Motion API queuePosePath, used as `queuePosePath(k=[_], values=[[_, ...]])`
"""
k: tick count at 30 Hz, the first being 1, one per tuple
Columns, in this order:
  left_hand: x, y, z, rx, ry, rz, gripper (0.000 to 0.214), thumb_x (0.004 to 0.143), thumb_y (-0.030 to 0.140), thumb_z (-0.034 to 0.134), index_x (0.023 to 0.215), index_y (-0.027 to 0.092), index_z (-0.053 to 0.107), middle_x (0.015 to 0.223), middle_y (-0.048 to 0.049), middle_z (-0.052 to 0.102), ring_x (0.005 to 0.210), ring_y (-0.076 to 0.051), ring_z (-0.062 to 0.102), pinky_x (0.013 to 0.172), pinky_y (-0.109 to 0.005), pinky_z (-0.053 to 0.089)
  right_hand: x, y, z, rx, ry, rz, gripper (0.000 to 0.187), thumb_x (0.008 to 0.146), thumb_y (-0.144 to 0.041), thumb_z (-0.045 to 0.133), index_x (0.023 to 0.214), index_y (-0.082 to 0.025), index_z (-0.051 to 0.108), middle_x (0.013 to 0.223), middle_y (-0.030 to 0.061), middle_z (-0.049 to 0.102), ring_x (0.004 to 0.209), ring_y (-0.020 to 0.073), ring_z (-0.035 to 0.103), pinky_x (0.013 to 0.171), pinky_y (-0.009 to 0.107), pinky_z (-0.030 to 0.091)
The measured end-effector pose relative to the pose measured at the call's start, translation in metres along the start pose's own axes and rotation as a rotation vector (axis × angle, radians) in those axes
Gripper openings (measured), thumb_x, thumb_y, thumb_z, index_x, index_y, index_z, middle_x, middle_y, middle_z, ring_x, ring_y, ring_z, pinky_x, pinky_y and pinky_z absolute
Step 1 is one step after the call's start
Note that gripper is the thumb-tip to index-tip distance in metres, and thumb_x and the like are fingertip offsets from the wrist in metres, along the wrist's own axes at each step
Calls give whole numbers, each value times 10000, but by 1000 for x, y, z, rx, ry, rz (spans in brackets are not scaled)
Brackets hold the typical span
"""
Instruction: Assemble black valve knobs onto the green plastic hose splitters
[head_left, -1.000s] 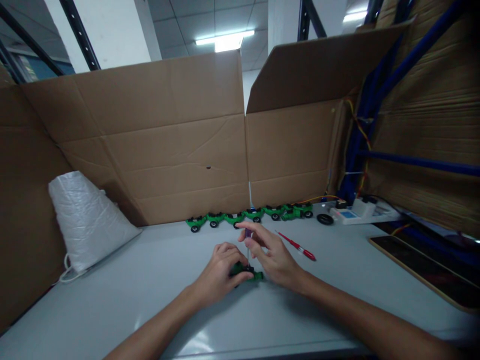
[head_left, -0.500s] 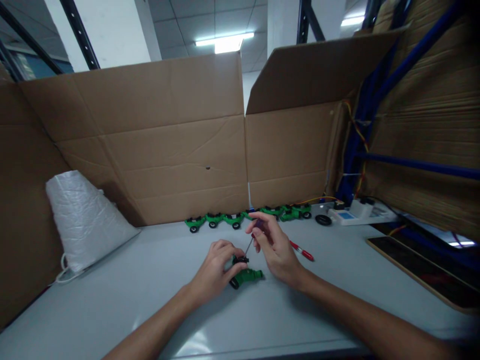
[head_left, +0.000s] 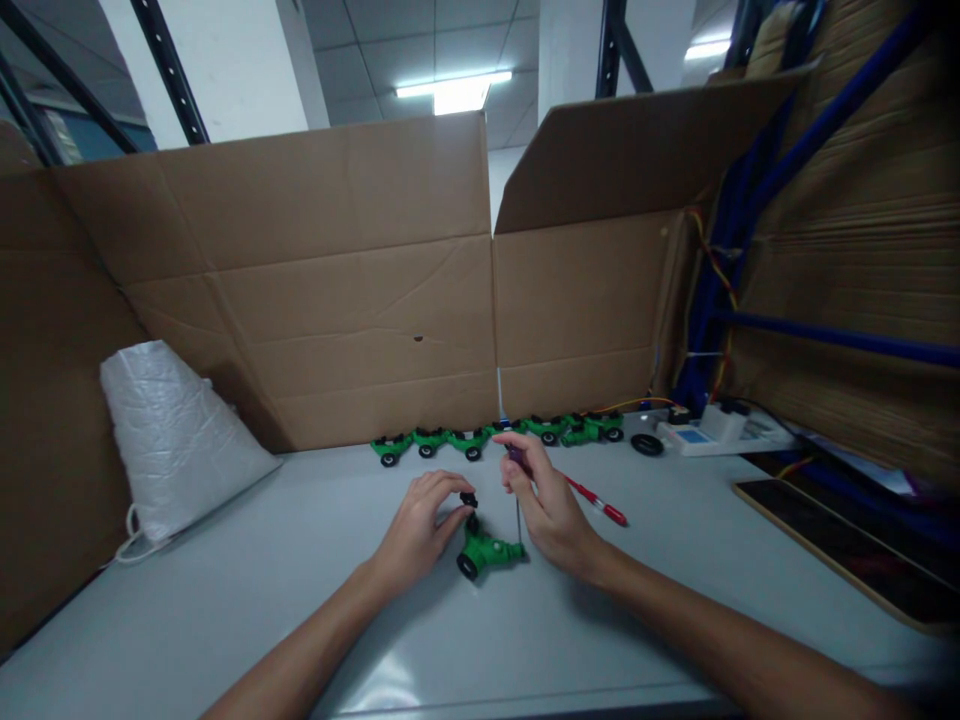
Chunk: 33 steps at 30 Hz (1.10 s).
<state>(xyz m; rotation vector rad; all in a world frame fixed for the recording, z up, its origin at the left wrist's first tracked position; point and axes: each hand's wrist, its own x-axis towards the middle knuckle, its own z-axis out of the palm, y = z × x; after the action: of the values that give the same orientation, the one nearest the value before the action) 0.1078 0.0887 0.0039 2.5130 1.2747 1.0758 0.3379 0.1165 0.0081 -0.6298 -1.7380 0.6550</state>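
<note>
A small green toy car [head_left: 486, 551] with black wheels lies on the grey table [head_left: 225, 600] between my hands. My left hand [head_left: 417, 530] pinches a small black wheel [head_left: 469, 499] between thumb and fingers, just above the car. My right hand [head_left: 545, 505] is closed round a thin screwdriver [head_left: 518, 500] with a purple handle, its shaft pointing down at the car's right end.
A row of several finished green toy cars [head_left: 499, 436] lines the cardboard wall [head_left: 337, 300] at the back. A red pen [head_left: 598, 502] lies right of my right hand. A white woven bag [head_left: 172, 435] stands at the left. A black ring [head_left: 646, 443], a white device [head_left: 705, 430] and a dark board [head_left: 847, 535] are at the right.
My left hand has lifted off the car with a black wheel in its fingers. The screwdriver swung from the car's middle to upright at its right end.
</note>
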Motion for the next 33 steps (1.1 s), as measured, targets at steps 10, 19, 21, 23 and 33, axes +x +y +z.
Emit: queuePosePath(k=[10,19,21,23,33], values=[[-2,-17,1,42,46,-18,205,1000,206,694,1201,240,714,1143,-73,745,1088,-244,670,1001,-392,493,7,6,-2,-135,-17,46,356,1116,-375,397,1395,-205,539,1089,90,673,969,233,649,880,365,512],[0,-14,-2,12,75,-30,254,999,190,683,1237,259,736,1112,-67,742,1055,-232,685,979,-365,508,9,9,-1,-185,-63,64,366,1109,-350,389,1397,-198,557,1044,91,700,952,241,683,874,369,529],[0,-13,-3,1,76,-30,235,1001,188,680,1217,257,744,1120,-69,742,1059,-231,686,981,-363,510,9,11,0,-185,-70,53,366,1104,-340,398,1402,-201,558,1051,90,704,954,239,688,881,368,533],[0,-12,-3,-9,76,-28,213,1000,187,679,1190,252,753,1126,-75,742,1064,-233,686,976,-362,514,9,13,0,-192,-80,43,367,1098,-333,408,1406,-202,562,1075,93,708,966,239,689,899,372,536],[3,-10,-6,-67,130,-95,199,1001,244,676,1171,243,779,989,-61,709,971,-220,687,923,-344,520,9,17,-1,-220,-85,45,428,1096,-361,445,1486,-218,549,1044,83,732,925,242,701,866,363,532]])
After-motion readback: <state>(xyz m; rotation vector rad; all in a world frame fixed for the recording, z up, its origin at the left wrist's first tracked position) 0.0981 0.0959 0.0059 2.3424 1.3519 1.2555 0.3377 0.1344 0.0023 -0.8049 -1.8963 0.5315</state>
